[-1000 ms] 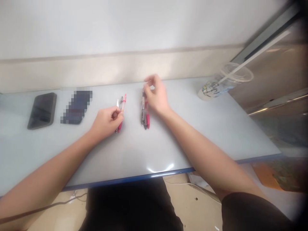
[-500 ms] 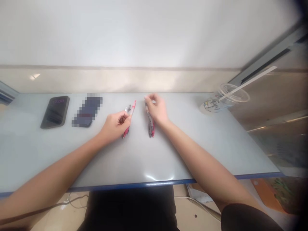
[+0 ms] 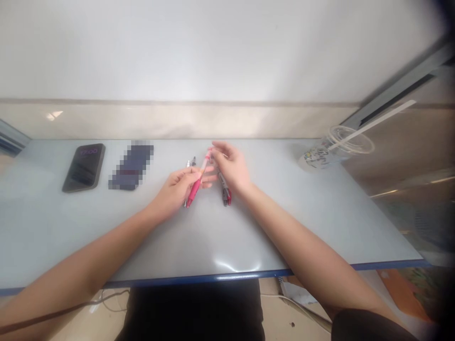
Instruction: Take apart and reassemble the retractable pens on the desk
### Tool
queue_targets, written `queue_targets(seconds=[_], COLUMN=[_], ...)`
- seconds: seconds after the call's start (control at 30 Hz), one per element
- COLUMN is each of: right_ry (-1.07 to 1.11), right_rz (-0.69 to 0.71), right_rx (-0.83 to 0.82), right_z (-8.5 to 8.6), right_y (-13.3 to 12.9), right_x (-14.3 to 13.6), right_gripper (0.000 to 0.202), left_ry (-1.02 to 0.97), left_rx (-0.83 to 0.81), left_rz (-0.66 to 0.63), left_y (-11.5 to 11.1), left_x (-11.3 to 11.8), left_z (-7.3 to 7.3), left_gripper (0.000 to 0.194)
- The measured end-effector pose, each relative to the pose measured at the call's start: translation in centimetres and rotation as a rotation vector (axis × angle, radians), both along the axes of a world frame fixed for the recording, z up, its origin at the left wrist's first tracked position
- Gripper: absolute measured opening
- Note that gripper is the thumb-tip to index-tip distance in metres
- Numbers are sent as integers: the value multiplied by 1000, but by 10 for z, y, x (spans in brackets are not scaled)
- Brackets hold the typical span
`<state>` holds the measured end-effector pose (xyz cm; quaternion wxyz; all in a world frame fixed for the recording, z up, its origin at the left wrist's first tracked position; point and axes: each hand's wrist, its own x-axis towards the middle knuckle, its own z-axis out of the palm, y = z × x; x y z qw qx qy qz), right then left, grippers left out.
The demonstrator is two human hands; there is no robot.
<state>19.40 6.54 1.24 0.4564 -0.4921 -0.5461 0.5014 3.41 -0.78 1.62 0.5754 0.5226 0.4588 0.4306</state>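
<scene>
From my remote station, I read one pink pen [image 3: 195, 190] as the work item. It slants between both hands above the table [image 3: 159, 246], near end toward the body, far end toward the wall.

Left hand [image 3: 181, 185]: I see the thumb pressed on the pen at the upper part of its dark pink grip, the fingers spread out behind the barrel. I read this as a light clamp.

Right hand [image 3: 232, 168]: the thumb and index finger curl together at the pen's far end. I can confirm proximity there; I cannot tell whether they are clamped on it.

Adjacent items: a white-tipped pen [image 3: 188, 164] and a dark-tipped pen [image 3: 194, 161] lie beneath the left hand. A grey pen [image 3: 223, 183] and a red pen [image 3: 229, 199] lie side by side, partly under the right hand. Well apart are a phone [image 3: 84, 168] at the left and a clear cup [image 3: 316, 154] with a straw [image 3: 384, 122] at the right.

Handling, in my judgement: light, stiff, not readily broken. The clear barrel is probably smooth and prone to roll; the dark pink grip should offer more friction. Hold it there, between thumb and forefinger, with minimal force.
</scene>
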Motion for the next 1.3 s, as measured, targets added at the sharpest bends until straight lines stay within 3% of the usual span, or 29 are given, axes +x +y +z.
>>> queue_targets(seconds=[0.2,0.5,0.67,0.8,0.93,1.1,1.2,1.3], right_ry=[70,23,-99,-173,-182,-165,-248,-487], right_rz=[83,51,43,72,8,52,71,70], right_rx=[26,60,103,61,50,51,92,229], right_z=[-4,-4,-7,-7,-2,-2,-7,-14], right_y=[-5,-6,-3,3,6,8,9,13], right_x=[-5,0,6,13,19,25,26,29], right_gripper=[24,24,35,22,19,21,20,16], left_ry=[-45,-82,125,145,95,72,80,99], left_rx=[-14,-35,-26,-47,-49,-91,-80,-89], left_rz=[-31,-30,47,159,105,97,98,99], left_y=[-7,-8,-3,3,3,1,1,0], left_x=[5,4,-7,-21,-24,-21,-21,-20], left_z=[-5,-6,0,9,12,8,8,11], left_gripper=[35,35,30,27,32,16,10,11])
